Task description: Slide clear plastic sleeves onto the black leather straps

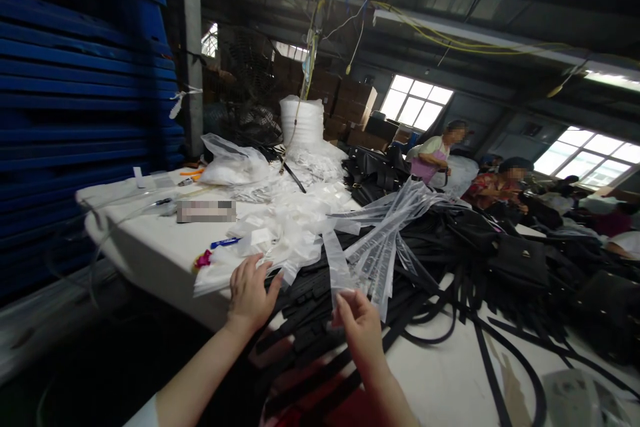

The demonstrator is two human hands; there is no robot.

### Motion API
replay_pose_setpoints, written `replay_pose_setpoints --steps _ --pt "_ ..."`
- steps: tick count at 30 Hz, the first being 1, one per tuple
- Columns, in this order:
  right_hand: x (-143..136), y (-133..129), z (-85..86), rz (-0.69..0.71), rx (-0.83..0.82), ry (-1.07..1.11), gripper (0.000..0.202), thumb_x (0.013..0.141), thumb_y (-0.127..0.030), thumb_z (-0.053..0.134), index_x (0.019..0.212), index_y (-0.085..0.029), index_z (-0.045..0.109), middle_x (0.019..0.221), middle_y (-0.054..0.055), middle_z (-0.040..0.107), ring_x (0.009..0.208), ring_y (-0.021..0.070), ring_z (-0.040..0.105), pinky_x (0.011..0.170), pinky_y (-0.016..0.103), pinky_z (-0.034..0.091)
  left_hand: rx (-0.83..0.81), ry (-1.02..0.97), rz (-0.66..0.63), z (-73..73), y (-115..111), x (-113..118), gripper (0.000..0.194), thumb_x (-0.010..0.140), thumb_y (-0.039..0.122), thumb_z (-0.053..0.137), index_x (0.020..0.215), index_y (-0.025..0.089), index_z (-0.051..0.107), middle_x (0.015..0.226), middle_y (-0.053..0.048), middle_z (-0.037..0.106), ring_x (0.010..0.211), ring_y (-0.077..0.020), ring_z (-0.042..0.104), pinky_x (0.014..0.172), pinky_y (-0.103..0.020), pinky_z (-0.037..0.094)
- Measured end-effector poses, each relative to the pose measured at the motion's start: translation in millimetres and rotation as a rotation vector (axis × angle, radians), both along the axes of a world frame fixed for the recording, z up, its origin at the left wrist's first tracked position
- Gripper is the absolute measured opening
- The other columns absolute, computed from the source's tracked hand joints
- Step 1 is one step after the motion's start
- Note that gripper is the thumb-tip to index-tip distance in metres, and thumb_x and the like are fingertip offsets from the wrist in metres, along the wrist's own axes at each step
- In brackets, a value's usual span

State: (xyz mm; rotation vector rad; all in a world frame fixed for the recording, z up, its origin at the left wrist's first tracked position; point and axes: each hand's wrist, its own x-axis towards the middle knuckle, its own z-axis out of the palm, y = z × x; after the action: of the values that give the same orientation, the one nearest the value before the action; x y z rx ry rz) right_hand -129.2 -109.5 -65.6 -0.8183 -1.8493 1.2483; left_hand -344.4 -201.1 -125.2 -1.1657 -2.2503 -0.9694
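Note:
My left hand (253, 293) rests with its fingers apart at the near edge of a pile of white translucent sleeves (295, 220); nothing shows gripped in it. My right hand (357, 317) pinches the lower end of a clear plastic strip (334, 257) between thumb and fingers. Beside that strip, more clear plastic sleeves (375, 267) lie fanned out over many black straps (305, 307). A blue marker (225, 242) and a dark pink object (203, 259) are near my left hand.
Black bags (515, 260) cover the right of the white table (150, 240). A white roll stack (303, 121) stands behind the pile. Blue pallets (80, 113) rise at left. Two people (433, 153) are visible farther back. A grey-white object (580, 400) is at bottom right.

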Motion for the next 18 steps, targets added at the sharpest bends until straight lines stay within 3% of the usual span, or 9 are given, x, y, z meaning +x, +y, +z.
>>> replay_pose_setpoints --steps 2,6,9,11,13,15,18 --pt "17.8 -21.9 -3.1 0.031 0.010 -0.066 0.033 0.085 -0.050 0.059 0.087 -0.017 0.065 0.070 0.004 0.066 0.065 0.0186 0.062 0.061 0.028 0.051 -0.063 -0.016 0.011 10.7 8.8 1.6 0.041 0.082 0.050 0.057 0.095 0.013 0.069 0.125 -0.022 0.055 0.121 -0.0389 0.046 0.103 -0.054 0.036" --pt "43.9 -41.2 -5.0 0.033 0.024 -0.129 0.029 0.086 -0.045 0.058 0.089 -0.017 0.067 0.082 0.008 0.069 0.078 0.0215 0.064 0.071 0.029 0.051 -0.135 -0.092 -0.048 21.8 21.6 4.8 0.015 0.076 0.028 0.065 0.065 0.017 0.065 0.119 -0.018 0.059 0.117 -0.0374 0.049 0.102 -0.053 0.037" --pt "58.9 -44.0 -6.6 -0.090 0.047 -0.124 0.048 0.085 -0.042 0.060 0.125 -0.017 0.056 0.076 0.004 0.067 0.067 0.0195 0.062 0.064 0.029 0.051 -0.047 -0.091 -0.141 33.2 4.8 28.0 0.016 0.082 0.022 0.058 0.067 0.018 0.061 0.121 -0.015 0.059 0.118 -0.0340 0.049 0.101 -0.051 0.038" --pt "66.8 -44.7 -8.2 -0.157 0.055 -0.107 0.060 0.086 -0.041 0.058 0.140 -0.018 0.042 0.071 0.002 0.065 0.060 0.0188 0.060 0.060 0.029 0.050 0.041 -0.145 -0.316 42.8 -18.6 56.6 0.017 0.087 0.023 0.051 0.072 0.019 0.058 0.117 -0.013 0.059 0.113 -0.0296 0.054 0.097 -0.046 0.042" --pt "71.7 -45.3 -9.8 -0.136 0.074 -0.122 0.045 0.087 -0.039 0.055 0.129 -0.021 0.057 0.078 0.005 0.068 0.069 0.0207 0.063 0.066 0.031 0.051 0.046 -0.287 -0.554 50.1 -44.3 88.9 0.018 0.091 0.023 0.045 0.075 0.021 0.054 0.101 -0.010 0.063 0.096 -0.0232 0.060 0.084 -0.036 0.049" --pt "73.0 -46.5 -11.9 -0.070 0.073 -0.168 0.028 0.087 -0.036 0.055 0.105 -0.021 0.071 0.091 0.009 0.071 0.085 0.0238 0.065 0.079 0.034 0.051 -0.006 -0.412 -0.740 52.8 -65.1 116.7 0.019 0.092 0.023 0.043 0.075 0.023 0.051 0.084 -0.006 0.063 0.079 -0.0193 0.061 0.071 -0.031 0.050" --pt "70.3 -51.8 -17.7 0.073 -0.025 -0.185 0.029 0.088 -0.037 0.051 0.095 -0.020 0.074 0.098 0.009 0.072 0.095 0.0252 0.065 0.089 0.037 0.049 -0.100 -0.477 -0.851 46.9 -81.8 142.9 0.019 0.091 0.021 0.044 0.073 0.023 0.049 0.075 -0.005 0.061 0.070 -0.0178 0.059 0.064 -0.029 0.048"
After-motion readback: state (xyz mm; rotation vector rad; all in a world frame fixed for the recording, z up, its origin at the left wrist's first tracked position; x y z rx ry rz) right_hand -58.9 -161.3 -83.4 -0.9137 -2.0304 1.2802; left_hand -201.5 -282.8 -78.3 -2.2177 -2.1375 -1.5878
